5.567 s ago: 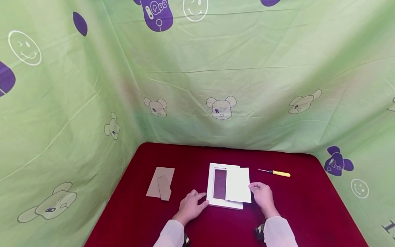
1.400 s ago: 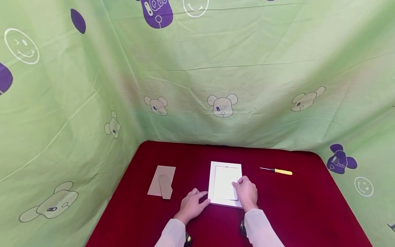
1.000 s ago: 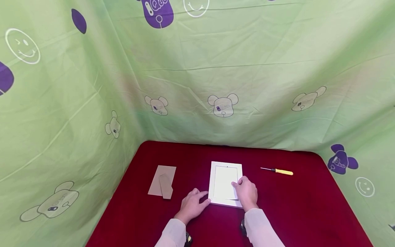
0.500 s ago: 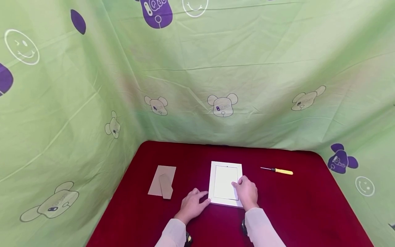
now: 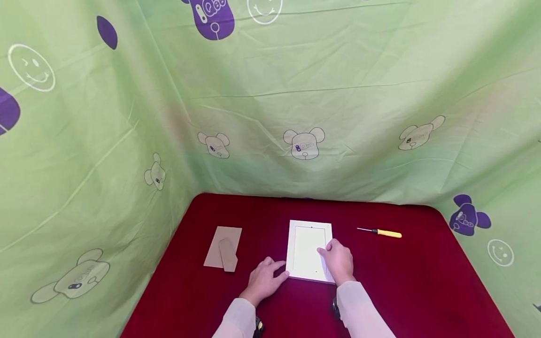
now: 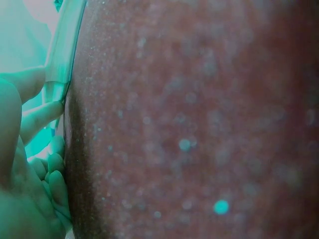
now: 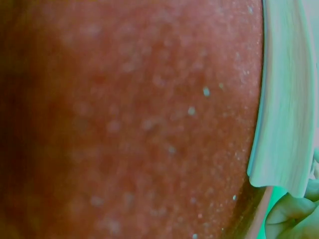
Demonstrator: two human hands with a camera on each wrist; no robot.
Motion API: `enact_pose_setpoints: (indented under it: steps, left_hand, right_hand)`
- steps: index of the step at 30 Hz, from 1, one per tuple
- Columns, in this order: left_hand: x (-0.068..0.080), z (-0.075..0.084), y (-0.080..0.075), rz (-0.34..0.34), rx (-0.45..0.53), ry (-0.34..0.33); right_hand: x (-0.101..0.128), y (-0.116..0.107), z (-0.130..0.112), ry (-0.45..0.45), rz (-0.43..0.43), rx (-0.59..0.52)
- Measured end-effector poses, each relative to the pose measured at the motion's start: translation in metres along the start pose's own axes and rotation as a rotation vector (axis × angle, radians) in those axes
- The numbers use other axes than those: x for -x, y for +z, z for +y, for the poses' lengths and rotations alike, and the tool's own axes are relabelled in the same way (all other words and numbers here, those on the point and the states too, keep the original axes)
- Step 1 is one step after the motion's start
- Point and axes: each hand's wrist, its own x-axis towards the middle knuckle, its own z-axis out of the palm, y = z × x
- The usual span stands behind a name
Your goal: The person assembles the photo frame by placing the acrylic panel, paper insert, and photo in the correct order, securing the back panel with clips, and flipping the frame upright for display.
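A white picture frame point(image 5: 299, 277) lies flat on the red table. Its opening is filled by a white rectangular sheet point(image 5: 306, 253), which lies level inside the rim. My left hand point(image 5: 261, 282) holds the frame's near left corner between thumb and forefinger; in the left wrist view the other fingers of the left hand point(image 6: 25, 164) are curled beneath. On the opposite side, my right hand point(image 5: 339, 261) grips the right rim, its thumb lying over the sheet's right edge. The right wrist view shows the frame's side point(image 7: 289, 99) resting on the cloth, with part of the right hand point(image 7: 294, 216) at the corner.
To the left lies a brown backing board point(image 5: 213, 249) with its stand leg point(image 5: 228, 256). A screwdriver point(image 5: 386, 233) with a yellow handle lies at the right. Red cloth covers the table point(image 5: 262, 216); a green patterned curtain point(image 5: 304, 183) hangs behind it.
The right hand has brought the white sheet leftward over the frame and into its opening. The dark gap at the sheet's near edge has closed. The left hand has stayed at the corner.
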Motion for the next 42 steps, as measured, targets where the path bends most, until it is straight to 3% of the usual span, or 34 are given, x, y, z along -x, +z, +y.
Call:
enact_pose_setpoints:
  steps: [16,22,31,42]
  left_hand:
    - [0.001,0.001,-0.003,0.004,-0.002,0.021]
    - [0.000,0.000,-0.003,0.011,-0.016,0.034]
    - [0.002,0.000,-0.002,0.008,-0.011,0.039]
    - [0.002,0.001,-0.003,0.001,0.000,0.034]
  right_hand:
    - [-0.002,-0.001,0.007,-0.034,-0.025,-0.041]
    - [-0.006,-0.014,0.015,-0.072,-0.044,-0.112]
    - [-0.008,-0.038,0.036,-0.083,-0.034,-0.113]
    - [0.003,-0.051,0.054,-0.085,-0.061,-0.115]
